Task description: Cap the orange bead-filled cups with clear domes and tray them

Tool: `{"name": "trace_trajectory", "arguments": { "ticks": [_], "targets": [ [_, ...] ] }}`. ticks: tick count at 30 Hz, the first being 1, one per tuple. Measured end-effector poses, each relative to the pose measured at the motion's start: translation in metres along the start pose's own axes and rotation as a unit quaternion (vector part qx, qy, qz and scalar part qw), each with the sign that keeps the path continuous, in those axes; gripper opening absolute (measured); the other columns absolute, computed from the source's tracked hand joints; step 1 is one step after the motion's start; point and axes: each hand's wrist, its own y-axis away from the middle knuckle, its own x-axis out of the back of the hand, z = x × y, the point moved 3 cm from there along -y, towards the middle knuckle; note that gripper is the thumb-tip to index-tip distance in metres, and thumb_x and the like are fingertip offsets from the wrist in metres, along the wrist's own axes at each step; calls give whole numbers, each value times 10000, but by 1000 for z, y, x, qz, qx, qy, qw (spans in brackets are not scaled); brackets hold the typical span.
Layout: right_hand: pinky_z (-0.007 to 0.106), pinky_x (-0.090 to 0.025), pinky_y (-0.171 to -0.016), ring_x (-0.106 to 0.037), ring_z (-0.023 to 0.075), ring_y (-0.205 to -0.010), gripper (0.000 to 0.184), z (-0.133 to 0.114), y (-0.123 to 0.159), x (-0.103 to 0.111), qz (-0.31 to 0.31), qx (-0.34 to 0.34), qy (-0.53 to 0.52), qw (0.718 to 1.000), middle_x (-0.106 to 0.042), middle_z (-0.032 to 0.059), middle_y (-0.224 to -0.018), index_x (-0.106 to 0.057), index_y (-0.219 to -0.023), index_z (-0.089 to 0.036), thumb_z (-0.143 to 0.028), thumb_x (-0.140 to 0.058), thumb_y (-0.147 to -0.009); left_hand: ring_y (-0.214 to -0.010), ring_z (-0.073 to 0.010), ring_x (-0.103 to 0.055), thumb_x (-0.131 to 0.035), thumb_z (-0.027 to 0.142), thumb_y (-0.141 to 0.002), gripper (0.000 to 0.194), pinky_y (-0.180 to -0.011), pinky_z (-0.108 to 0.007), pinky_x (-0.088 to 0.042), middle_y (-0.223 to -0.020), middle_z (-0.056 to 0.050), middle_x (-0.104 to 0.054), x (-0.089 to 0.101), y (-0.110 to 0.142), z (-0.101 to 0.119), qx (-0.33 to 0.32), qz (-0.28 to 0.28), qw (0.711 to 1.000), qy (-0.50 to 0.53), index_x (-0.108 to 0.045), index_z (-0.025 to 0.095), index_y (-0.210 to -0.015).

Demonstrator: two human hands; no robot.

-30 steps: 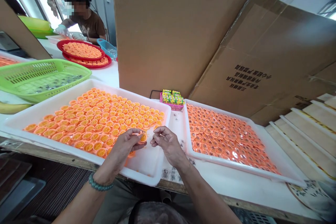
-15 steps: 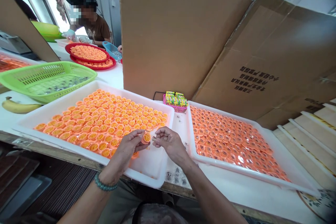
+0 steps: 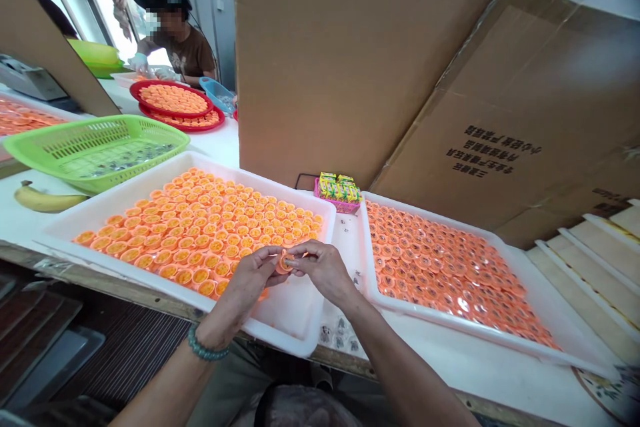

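Over the right end of the left white tray [image 3: 313,320], my left hand [image 3: 250,278] pinches a small round orange plastic cup [image 3: 284,261] between thumb and fingers. My right hand [image 3: 323,271] has its fingertips closed at the cup's open face; anything between them is hidden. Many similar orange cups [image 3: 200,227] with yellow-orange insides lie in rows in that tray. To the right, another white tray [image 3: 367,267] holds orange cups [image 3: 440,273] with dark centres and shiny clear tops. Several small clear pieces with dark marks [image 3: 341,337] rest on the table between the trays.
A pink basket of yellow-green packets [image 3: 340,190] stands behind the trays, before tall cardboard [image 3: 350,67]. At left are a green basket [image 3: 100,147], a banana [image 3: 47,199] and red trays of cups [image 3: 173,100]. Another person [image 3: 183,47] works beyond. Stacked boards [image 3: 590,280] are at right.
My right hand has moved left, bringing its fingertips from beside the orange cup onto it; a small piece earlier at them is now hidden. The view has shifted slightly.
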Motion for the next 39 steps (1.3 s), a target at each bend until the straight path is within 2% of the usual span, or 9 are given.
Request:
{"name": "trace_trajectory", "arguments": {
  "ticks": [7,14,19,22,25,29,33,36,39],
  "targets": [
    [265,-506,-586,-598,134,-600,242,-5,1,1,-12,-17,-19,1000,-659,10,-674,-722,-713,-163,-341,-771,-556,-828,-180,-641,-690,320,-727,240,-805,-324,-507,-867,-34,-676,-4,7,5,-32,-66,997,2,-629,169,-904],
    [270,-491,-581,-579,126,-567,130,1,5,-5,-10,-21,-15,1000,-614,-13,-642,-680,-720,-180,-222,-697,-598,-748,-190,-654,-765,314,-641,317,-763,-329,-519,-745,-32,-676,-1,7,7,-45,-45,997,-46,-612,160,-873],
    [259,-460,-631,-551,117,-683,229,0,14,0,11,48,93,994,-629,20,-921,-679,-906,-222,-190,-636,-683,-802,-228,-672,-809,371,-572,662,-798,-355,-524,-695,-13,-688,-6,9,9,-23,-40,997,-55,-503,201,-1134],
    [254,-454,-659,-548,128,-723,178,5,22,2,-11,55,112,992,-640,11,-846,-689,-886,-225,-230,-637,-717,-761,-229,-683,-822,430,-526,822,-772,-330,-537,-700,-22,-704,-12,9,9,0,-37,996,-85,-437,216,-1221],
    [255,-462,-655,-559,128,-695,272,12,29,11,23,29,36,999,-635,4,-774,-680,-881,-197,-336,-722,-651,-741,-260,-689,-819,475,-505,847,-727,-328,-554,-697,-62,-714,-16,10,6,45,-49,989,-131,-445,193,-1211],
    [257,-475,-682,-595,126,-693,370,15,39,61,150,41,-68,985,-652,16,-781,-645,-879,-164,-409,-736,-617,-806,-285,-684,-757,548,-563,712,-729,-332,-564,-786,-108,-724,-11,8,2,62,-34,983,-169,-515,195,-1132],
    [254,-481,-663,-620,145,-734,397,22,49,152,348,-2,113,931,-669,50,-838,-625,-942,-147,-473,-621,-714,-810,-277,-685,-699,553,-633,549,-697,-308,-573,-846,-105,-722,-2,2,-5,47,6,981,-189,-580,221,-1054],
    [262,-468,-640,-628,169,-722,347,37,50,201,384,-84,256,883,-669,41,-758,-654,-866,-157,-469,-601,-722,-771,-267,-688,-675,536,-667,471,-646,-296,-578,-840,-100,-720,3,-3,-10,42,21,981,-190,-601,223,-1011],
    [258,-446,-625,-626,179,-687,240,57,44,222,373,-120,300,870,-653,22,-657,-665,-743,-171,-406,-643,-696,-768,-261,-688,-683,507,-674,436,-633,-289,-578,-852,-105,-719,5,-4,-10,40,49,981,-183,-615,210,-986]
  ]
}}
